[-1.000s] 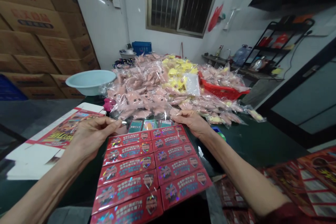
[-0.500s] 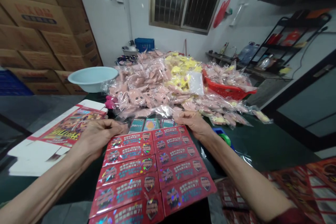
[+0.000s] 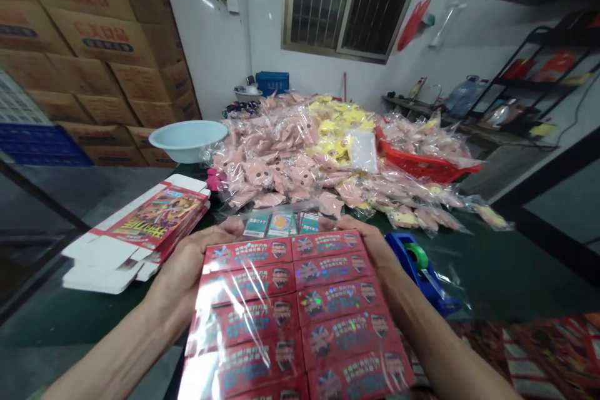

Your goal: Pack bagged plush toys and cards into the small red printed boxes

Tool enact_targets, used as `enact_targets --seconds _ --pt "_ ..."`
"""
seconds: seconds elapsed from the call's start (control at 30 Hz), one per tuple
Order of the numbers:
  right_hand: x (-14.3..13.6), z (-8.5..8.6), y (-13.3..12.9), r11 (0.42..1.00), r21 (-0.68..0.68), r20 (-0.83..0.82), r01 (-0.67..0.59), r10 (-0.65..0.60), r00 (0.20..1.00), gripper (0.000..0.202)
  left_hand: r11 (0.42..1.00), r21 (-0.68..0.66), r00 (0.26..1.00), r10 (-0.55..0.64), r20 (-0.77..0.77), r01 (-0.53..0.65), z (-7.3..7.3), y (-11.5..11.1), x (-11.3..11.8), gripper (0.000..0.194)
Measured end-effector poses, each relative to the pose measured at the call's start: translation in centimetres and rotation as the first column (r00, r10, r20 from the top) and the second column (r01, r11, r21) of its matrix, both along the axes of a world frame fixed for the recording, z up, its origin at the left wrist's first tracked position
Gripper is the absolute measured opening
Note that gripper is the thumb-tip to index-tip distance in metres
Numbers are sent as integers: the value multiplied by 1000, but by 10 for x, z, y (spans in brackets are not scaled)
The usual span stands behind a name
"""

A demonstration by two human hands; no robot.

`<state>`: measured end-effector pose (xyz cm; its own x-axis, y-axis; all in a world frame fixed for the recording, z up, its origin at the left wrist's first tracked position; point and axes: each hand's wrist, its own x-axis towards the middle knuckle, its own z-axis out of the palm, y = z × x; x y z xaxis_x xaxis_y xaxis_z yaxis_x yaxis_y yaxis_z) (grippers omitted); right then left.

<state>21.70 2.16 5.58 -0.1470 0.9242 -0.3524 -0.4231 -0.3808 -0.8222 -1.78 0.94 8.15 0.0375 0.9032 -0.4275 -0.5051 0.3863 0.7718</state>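
I note a dark worktop [image 3: 497,272], bagged toys [image 3: 281,165] heaped toward its back. Red pack [image 3: 297,312] nearest me; left hand [image 3: 182,262] and right hand [image 3: 379,256] grip its far corners. I judge uneven hold on its glossy surface could tilt it, jostling the cards [image 3: 256,225] just beyond.

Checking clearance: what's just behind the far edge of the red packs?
Beyond the red packs, several green cards show between the hands; farther back, bagged pink toys. The cards' lower parts are covered by the packs.
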Motion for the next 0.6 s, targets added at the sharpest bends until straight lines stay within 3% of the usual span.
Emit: enact_targets --seconds 0.07,0.17,0.27,0.33,0.43,0.6 --pt "3 14 -13 977 160 9 141 -144 989 14 977 206 991 74 -114 -49 7 -1 -4 14" --pt "8 24 -32 844 464 39 269 -323 946 12 855 519 970 138 -198 -15 9 -2 -9 16" --pt "14 10 -54 749 609 65 261 -375 925 10 700 706 936 167 -311 110 -6 -11 -15 18" --pt "18 -6 -71 773 594 123 222 -360 925 15 650 713 878 146 -456 263 -18 -24 -18 20" --pt "24 -22 -93 847 501 217 178 -323 921 20 656 644 793 112 -599 394 -25 -43 -18 14" --pt "36 -13 -90 899 385 417 207 -370 830 18 741 612 826 142 -546 277 -21 -54 -9 16"
